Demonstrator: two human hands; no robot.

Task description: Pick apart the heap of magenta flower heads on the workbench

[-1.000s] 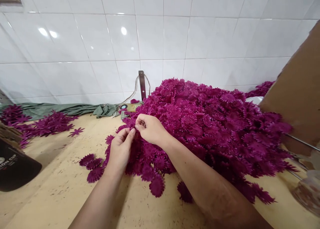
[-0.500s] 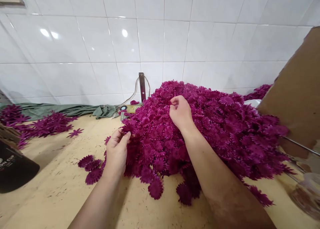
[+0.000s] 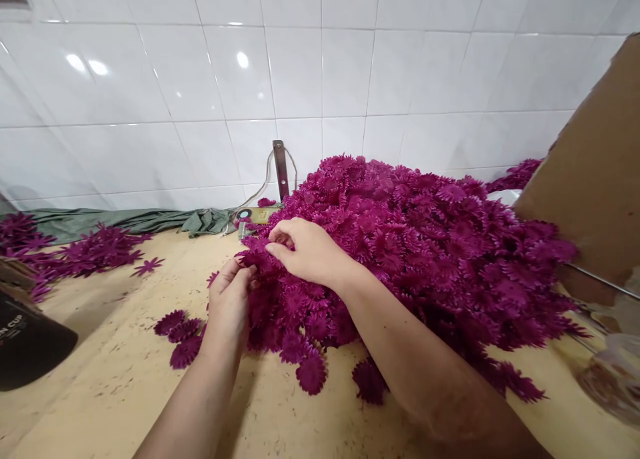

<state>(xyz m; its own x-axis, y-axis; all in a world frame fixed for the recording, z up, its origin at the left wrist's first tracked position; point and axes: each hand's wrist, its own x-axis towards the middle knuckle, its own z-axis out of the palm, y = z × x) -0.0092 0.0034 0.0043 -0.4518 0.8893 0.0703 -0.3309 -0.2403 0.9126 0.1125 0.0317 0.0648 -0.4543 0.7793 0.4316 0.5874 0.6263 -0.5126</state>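
Observation:
A large heap of magenta artificial flower heads with fringed petals fills the middle and right of the table. My left hand is at the heap's left edge, thumb and fingers pinched on a dark magenta flower head. Just above and right of it, my right hand has its thumb and fingertips brought together at a brighter magenta flower head. The two hands almost meet. My right fingertips partly hide what they pinch.
Several loose flower heads lie left of my left forearm. Flatter magenta petal pieces are heaped at the far left, near a black container. Cardboard and a clear plastic tub stand right. A metal bracket rises before the tiled wall.
My right hand has come left and down from the top of the heap to beside my left hand. My left hand stays nearly in place, still pinching the flower head. The view has shifted slightly.

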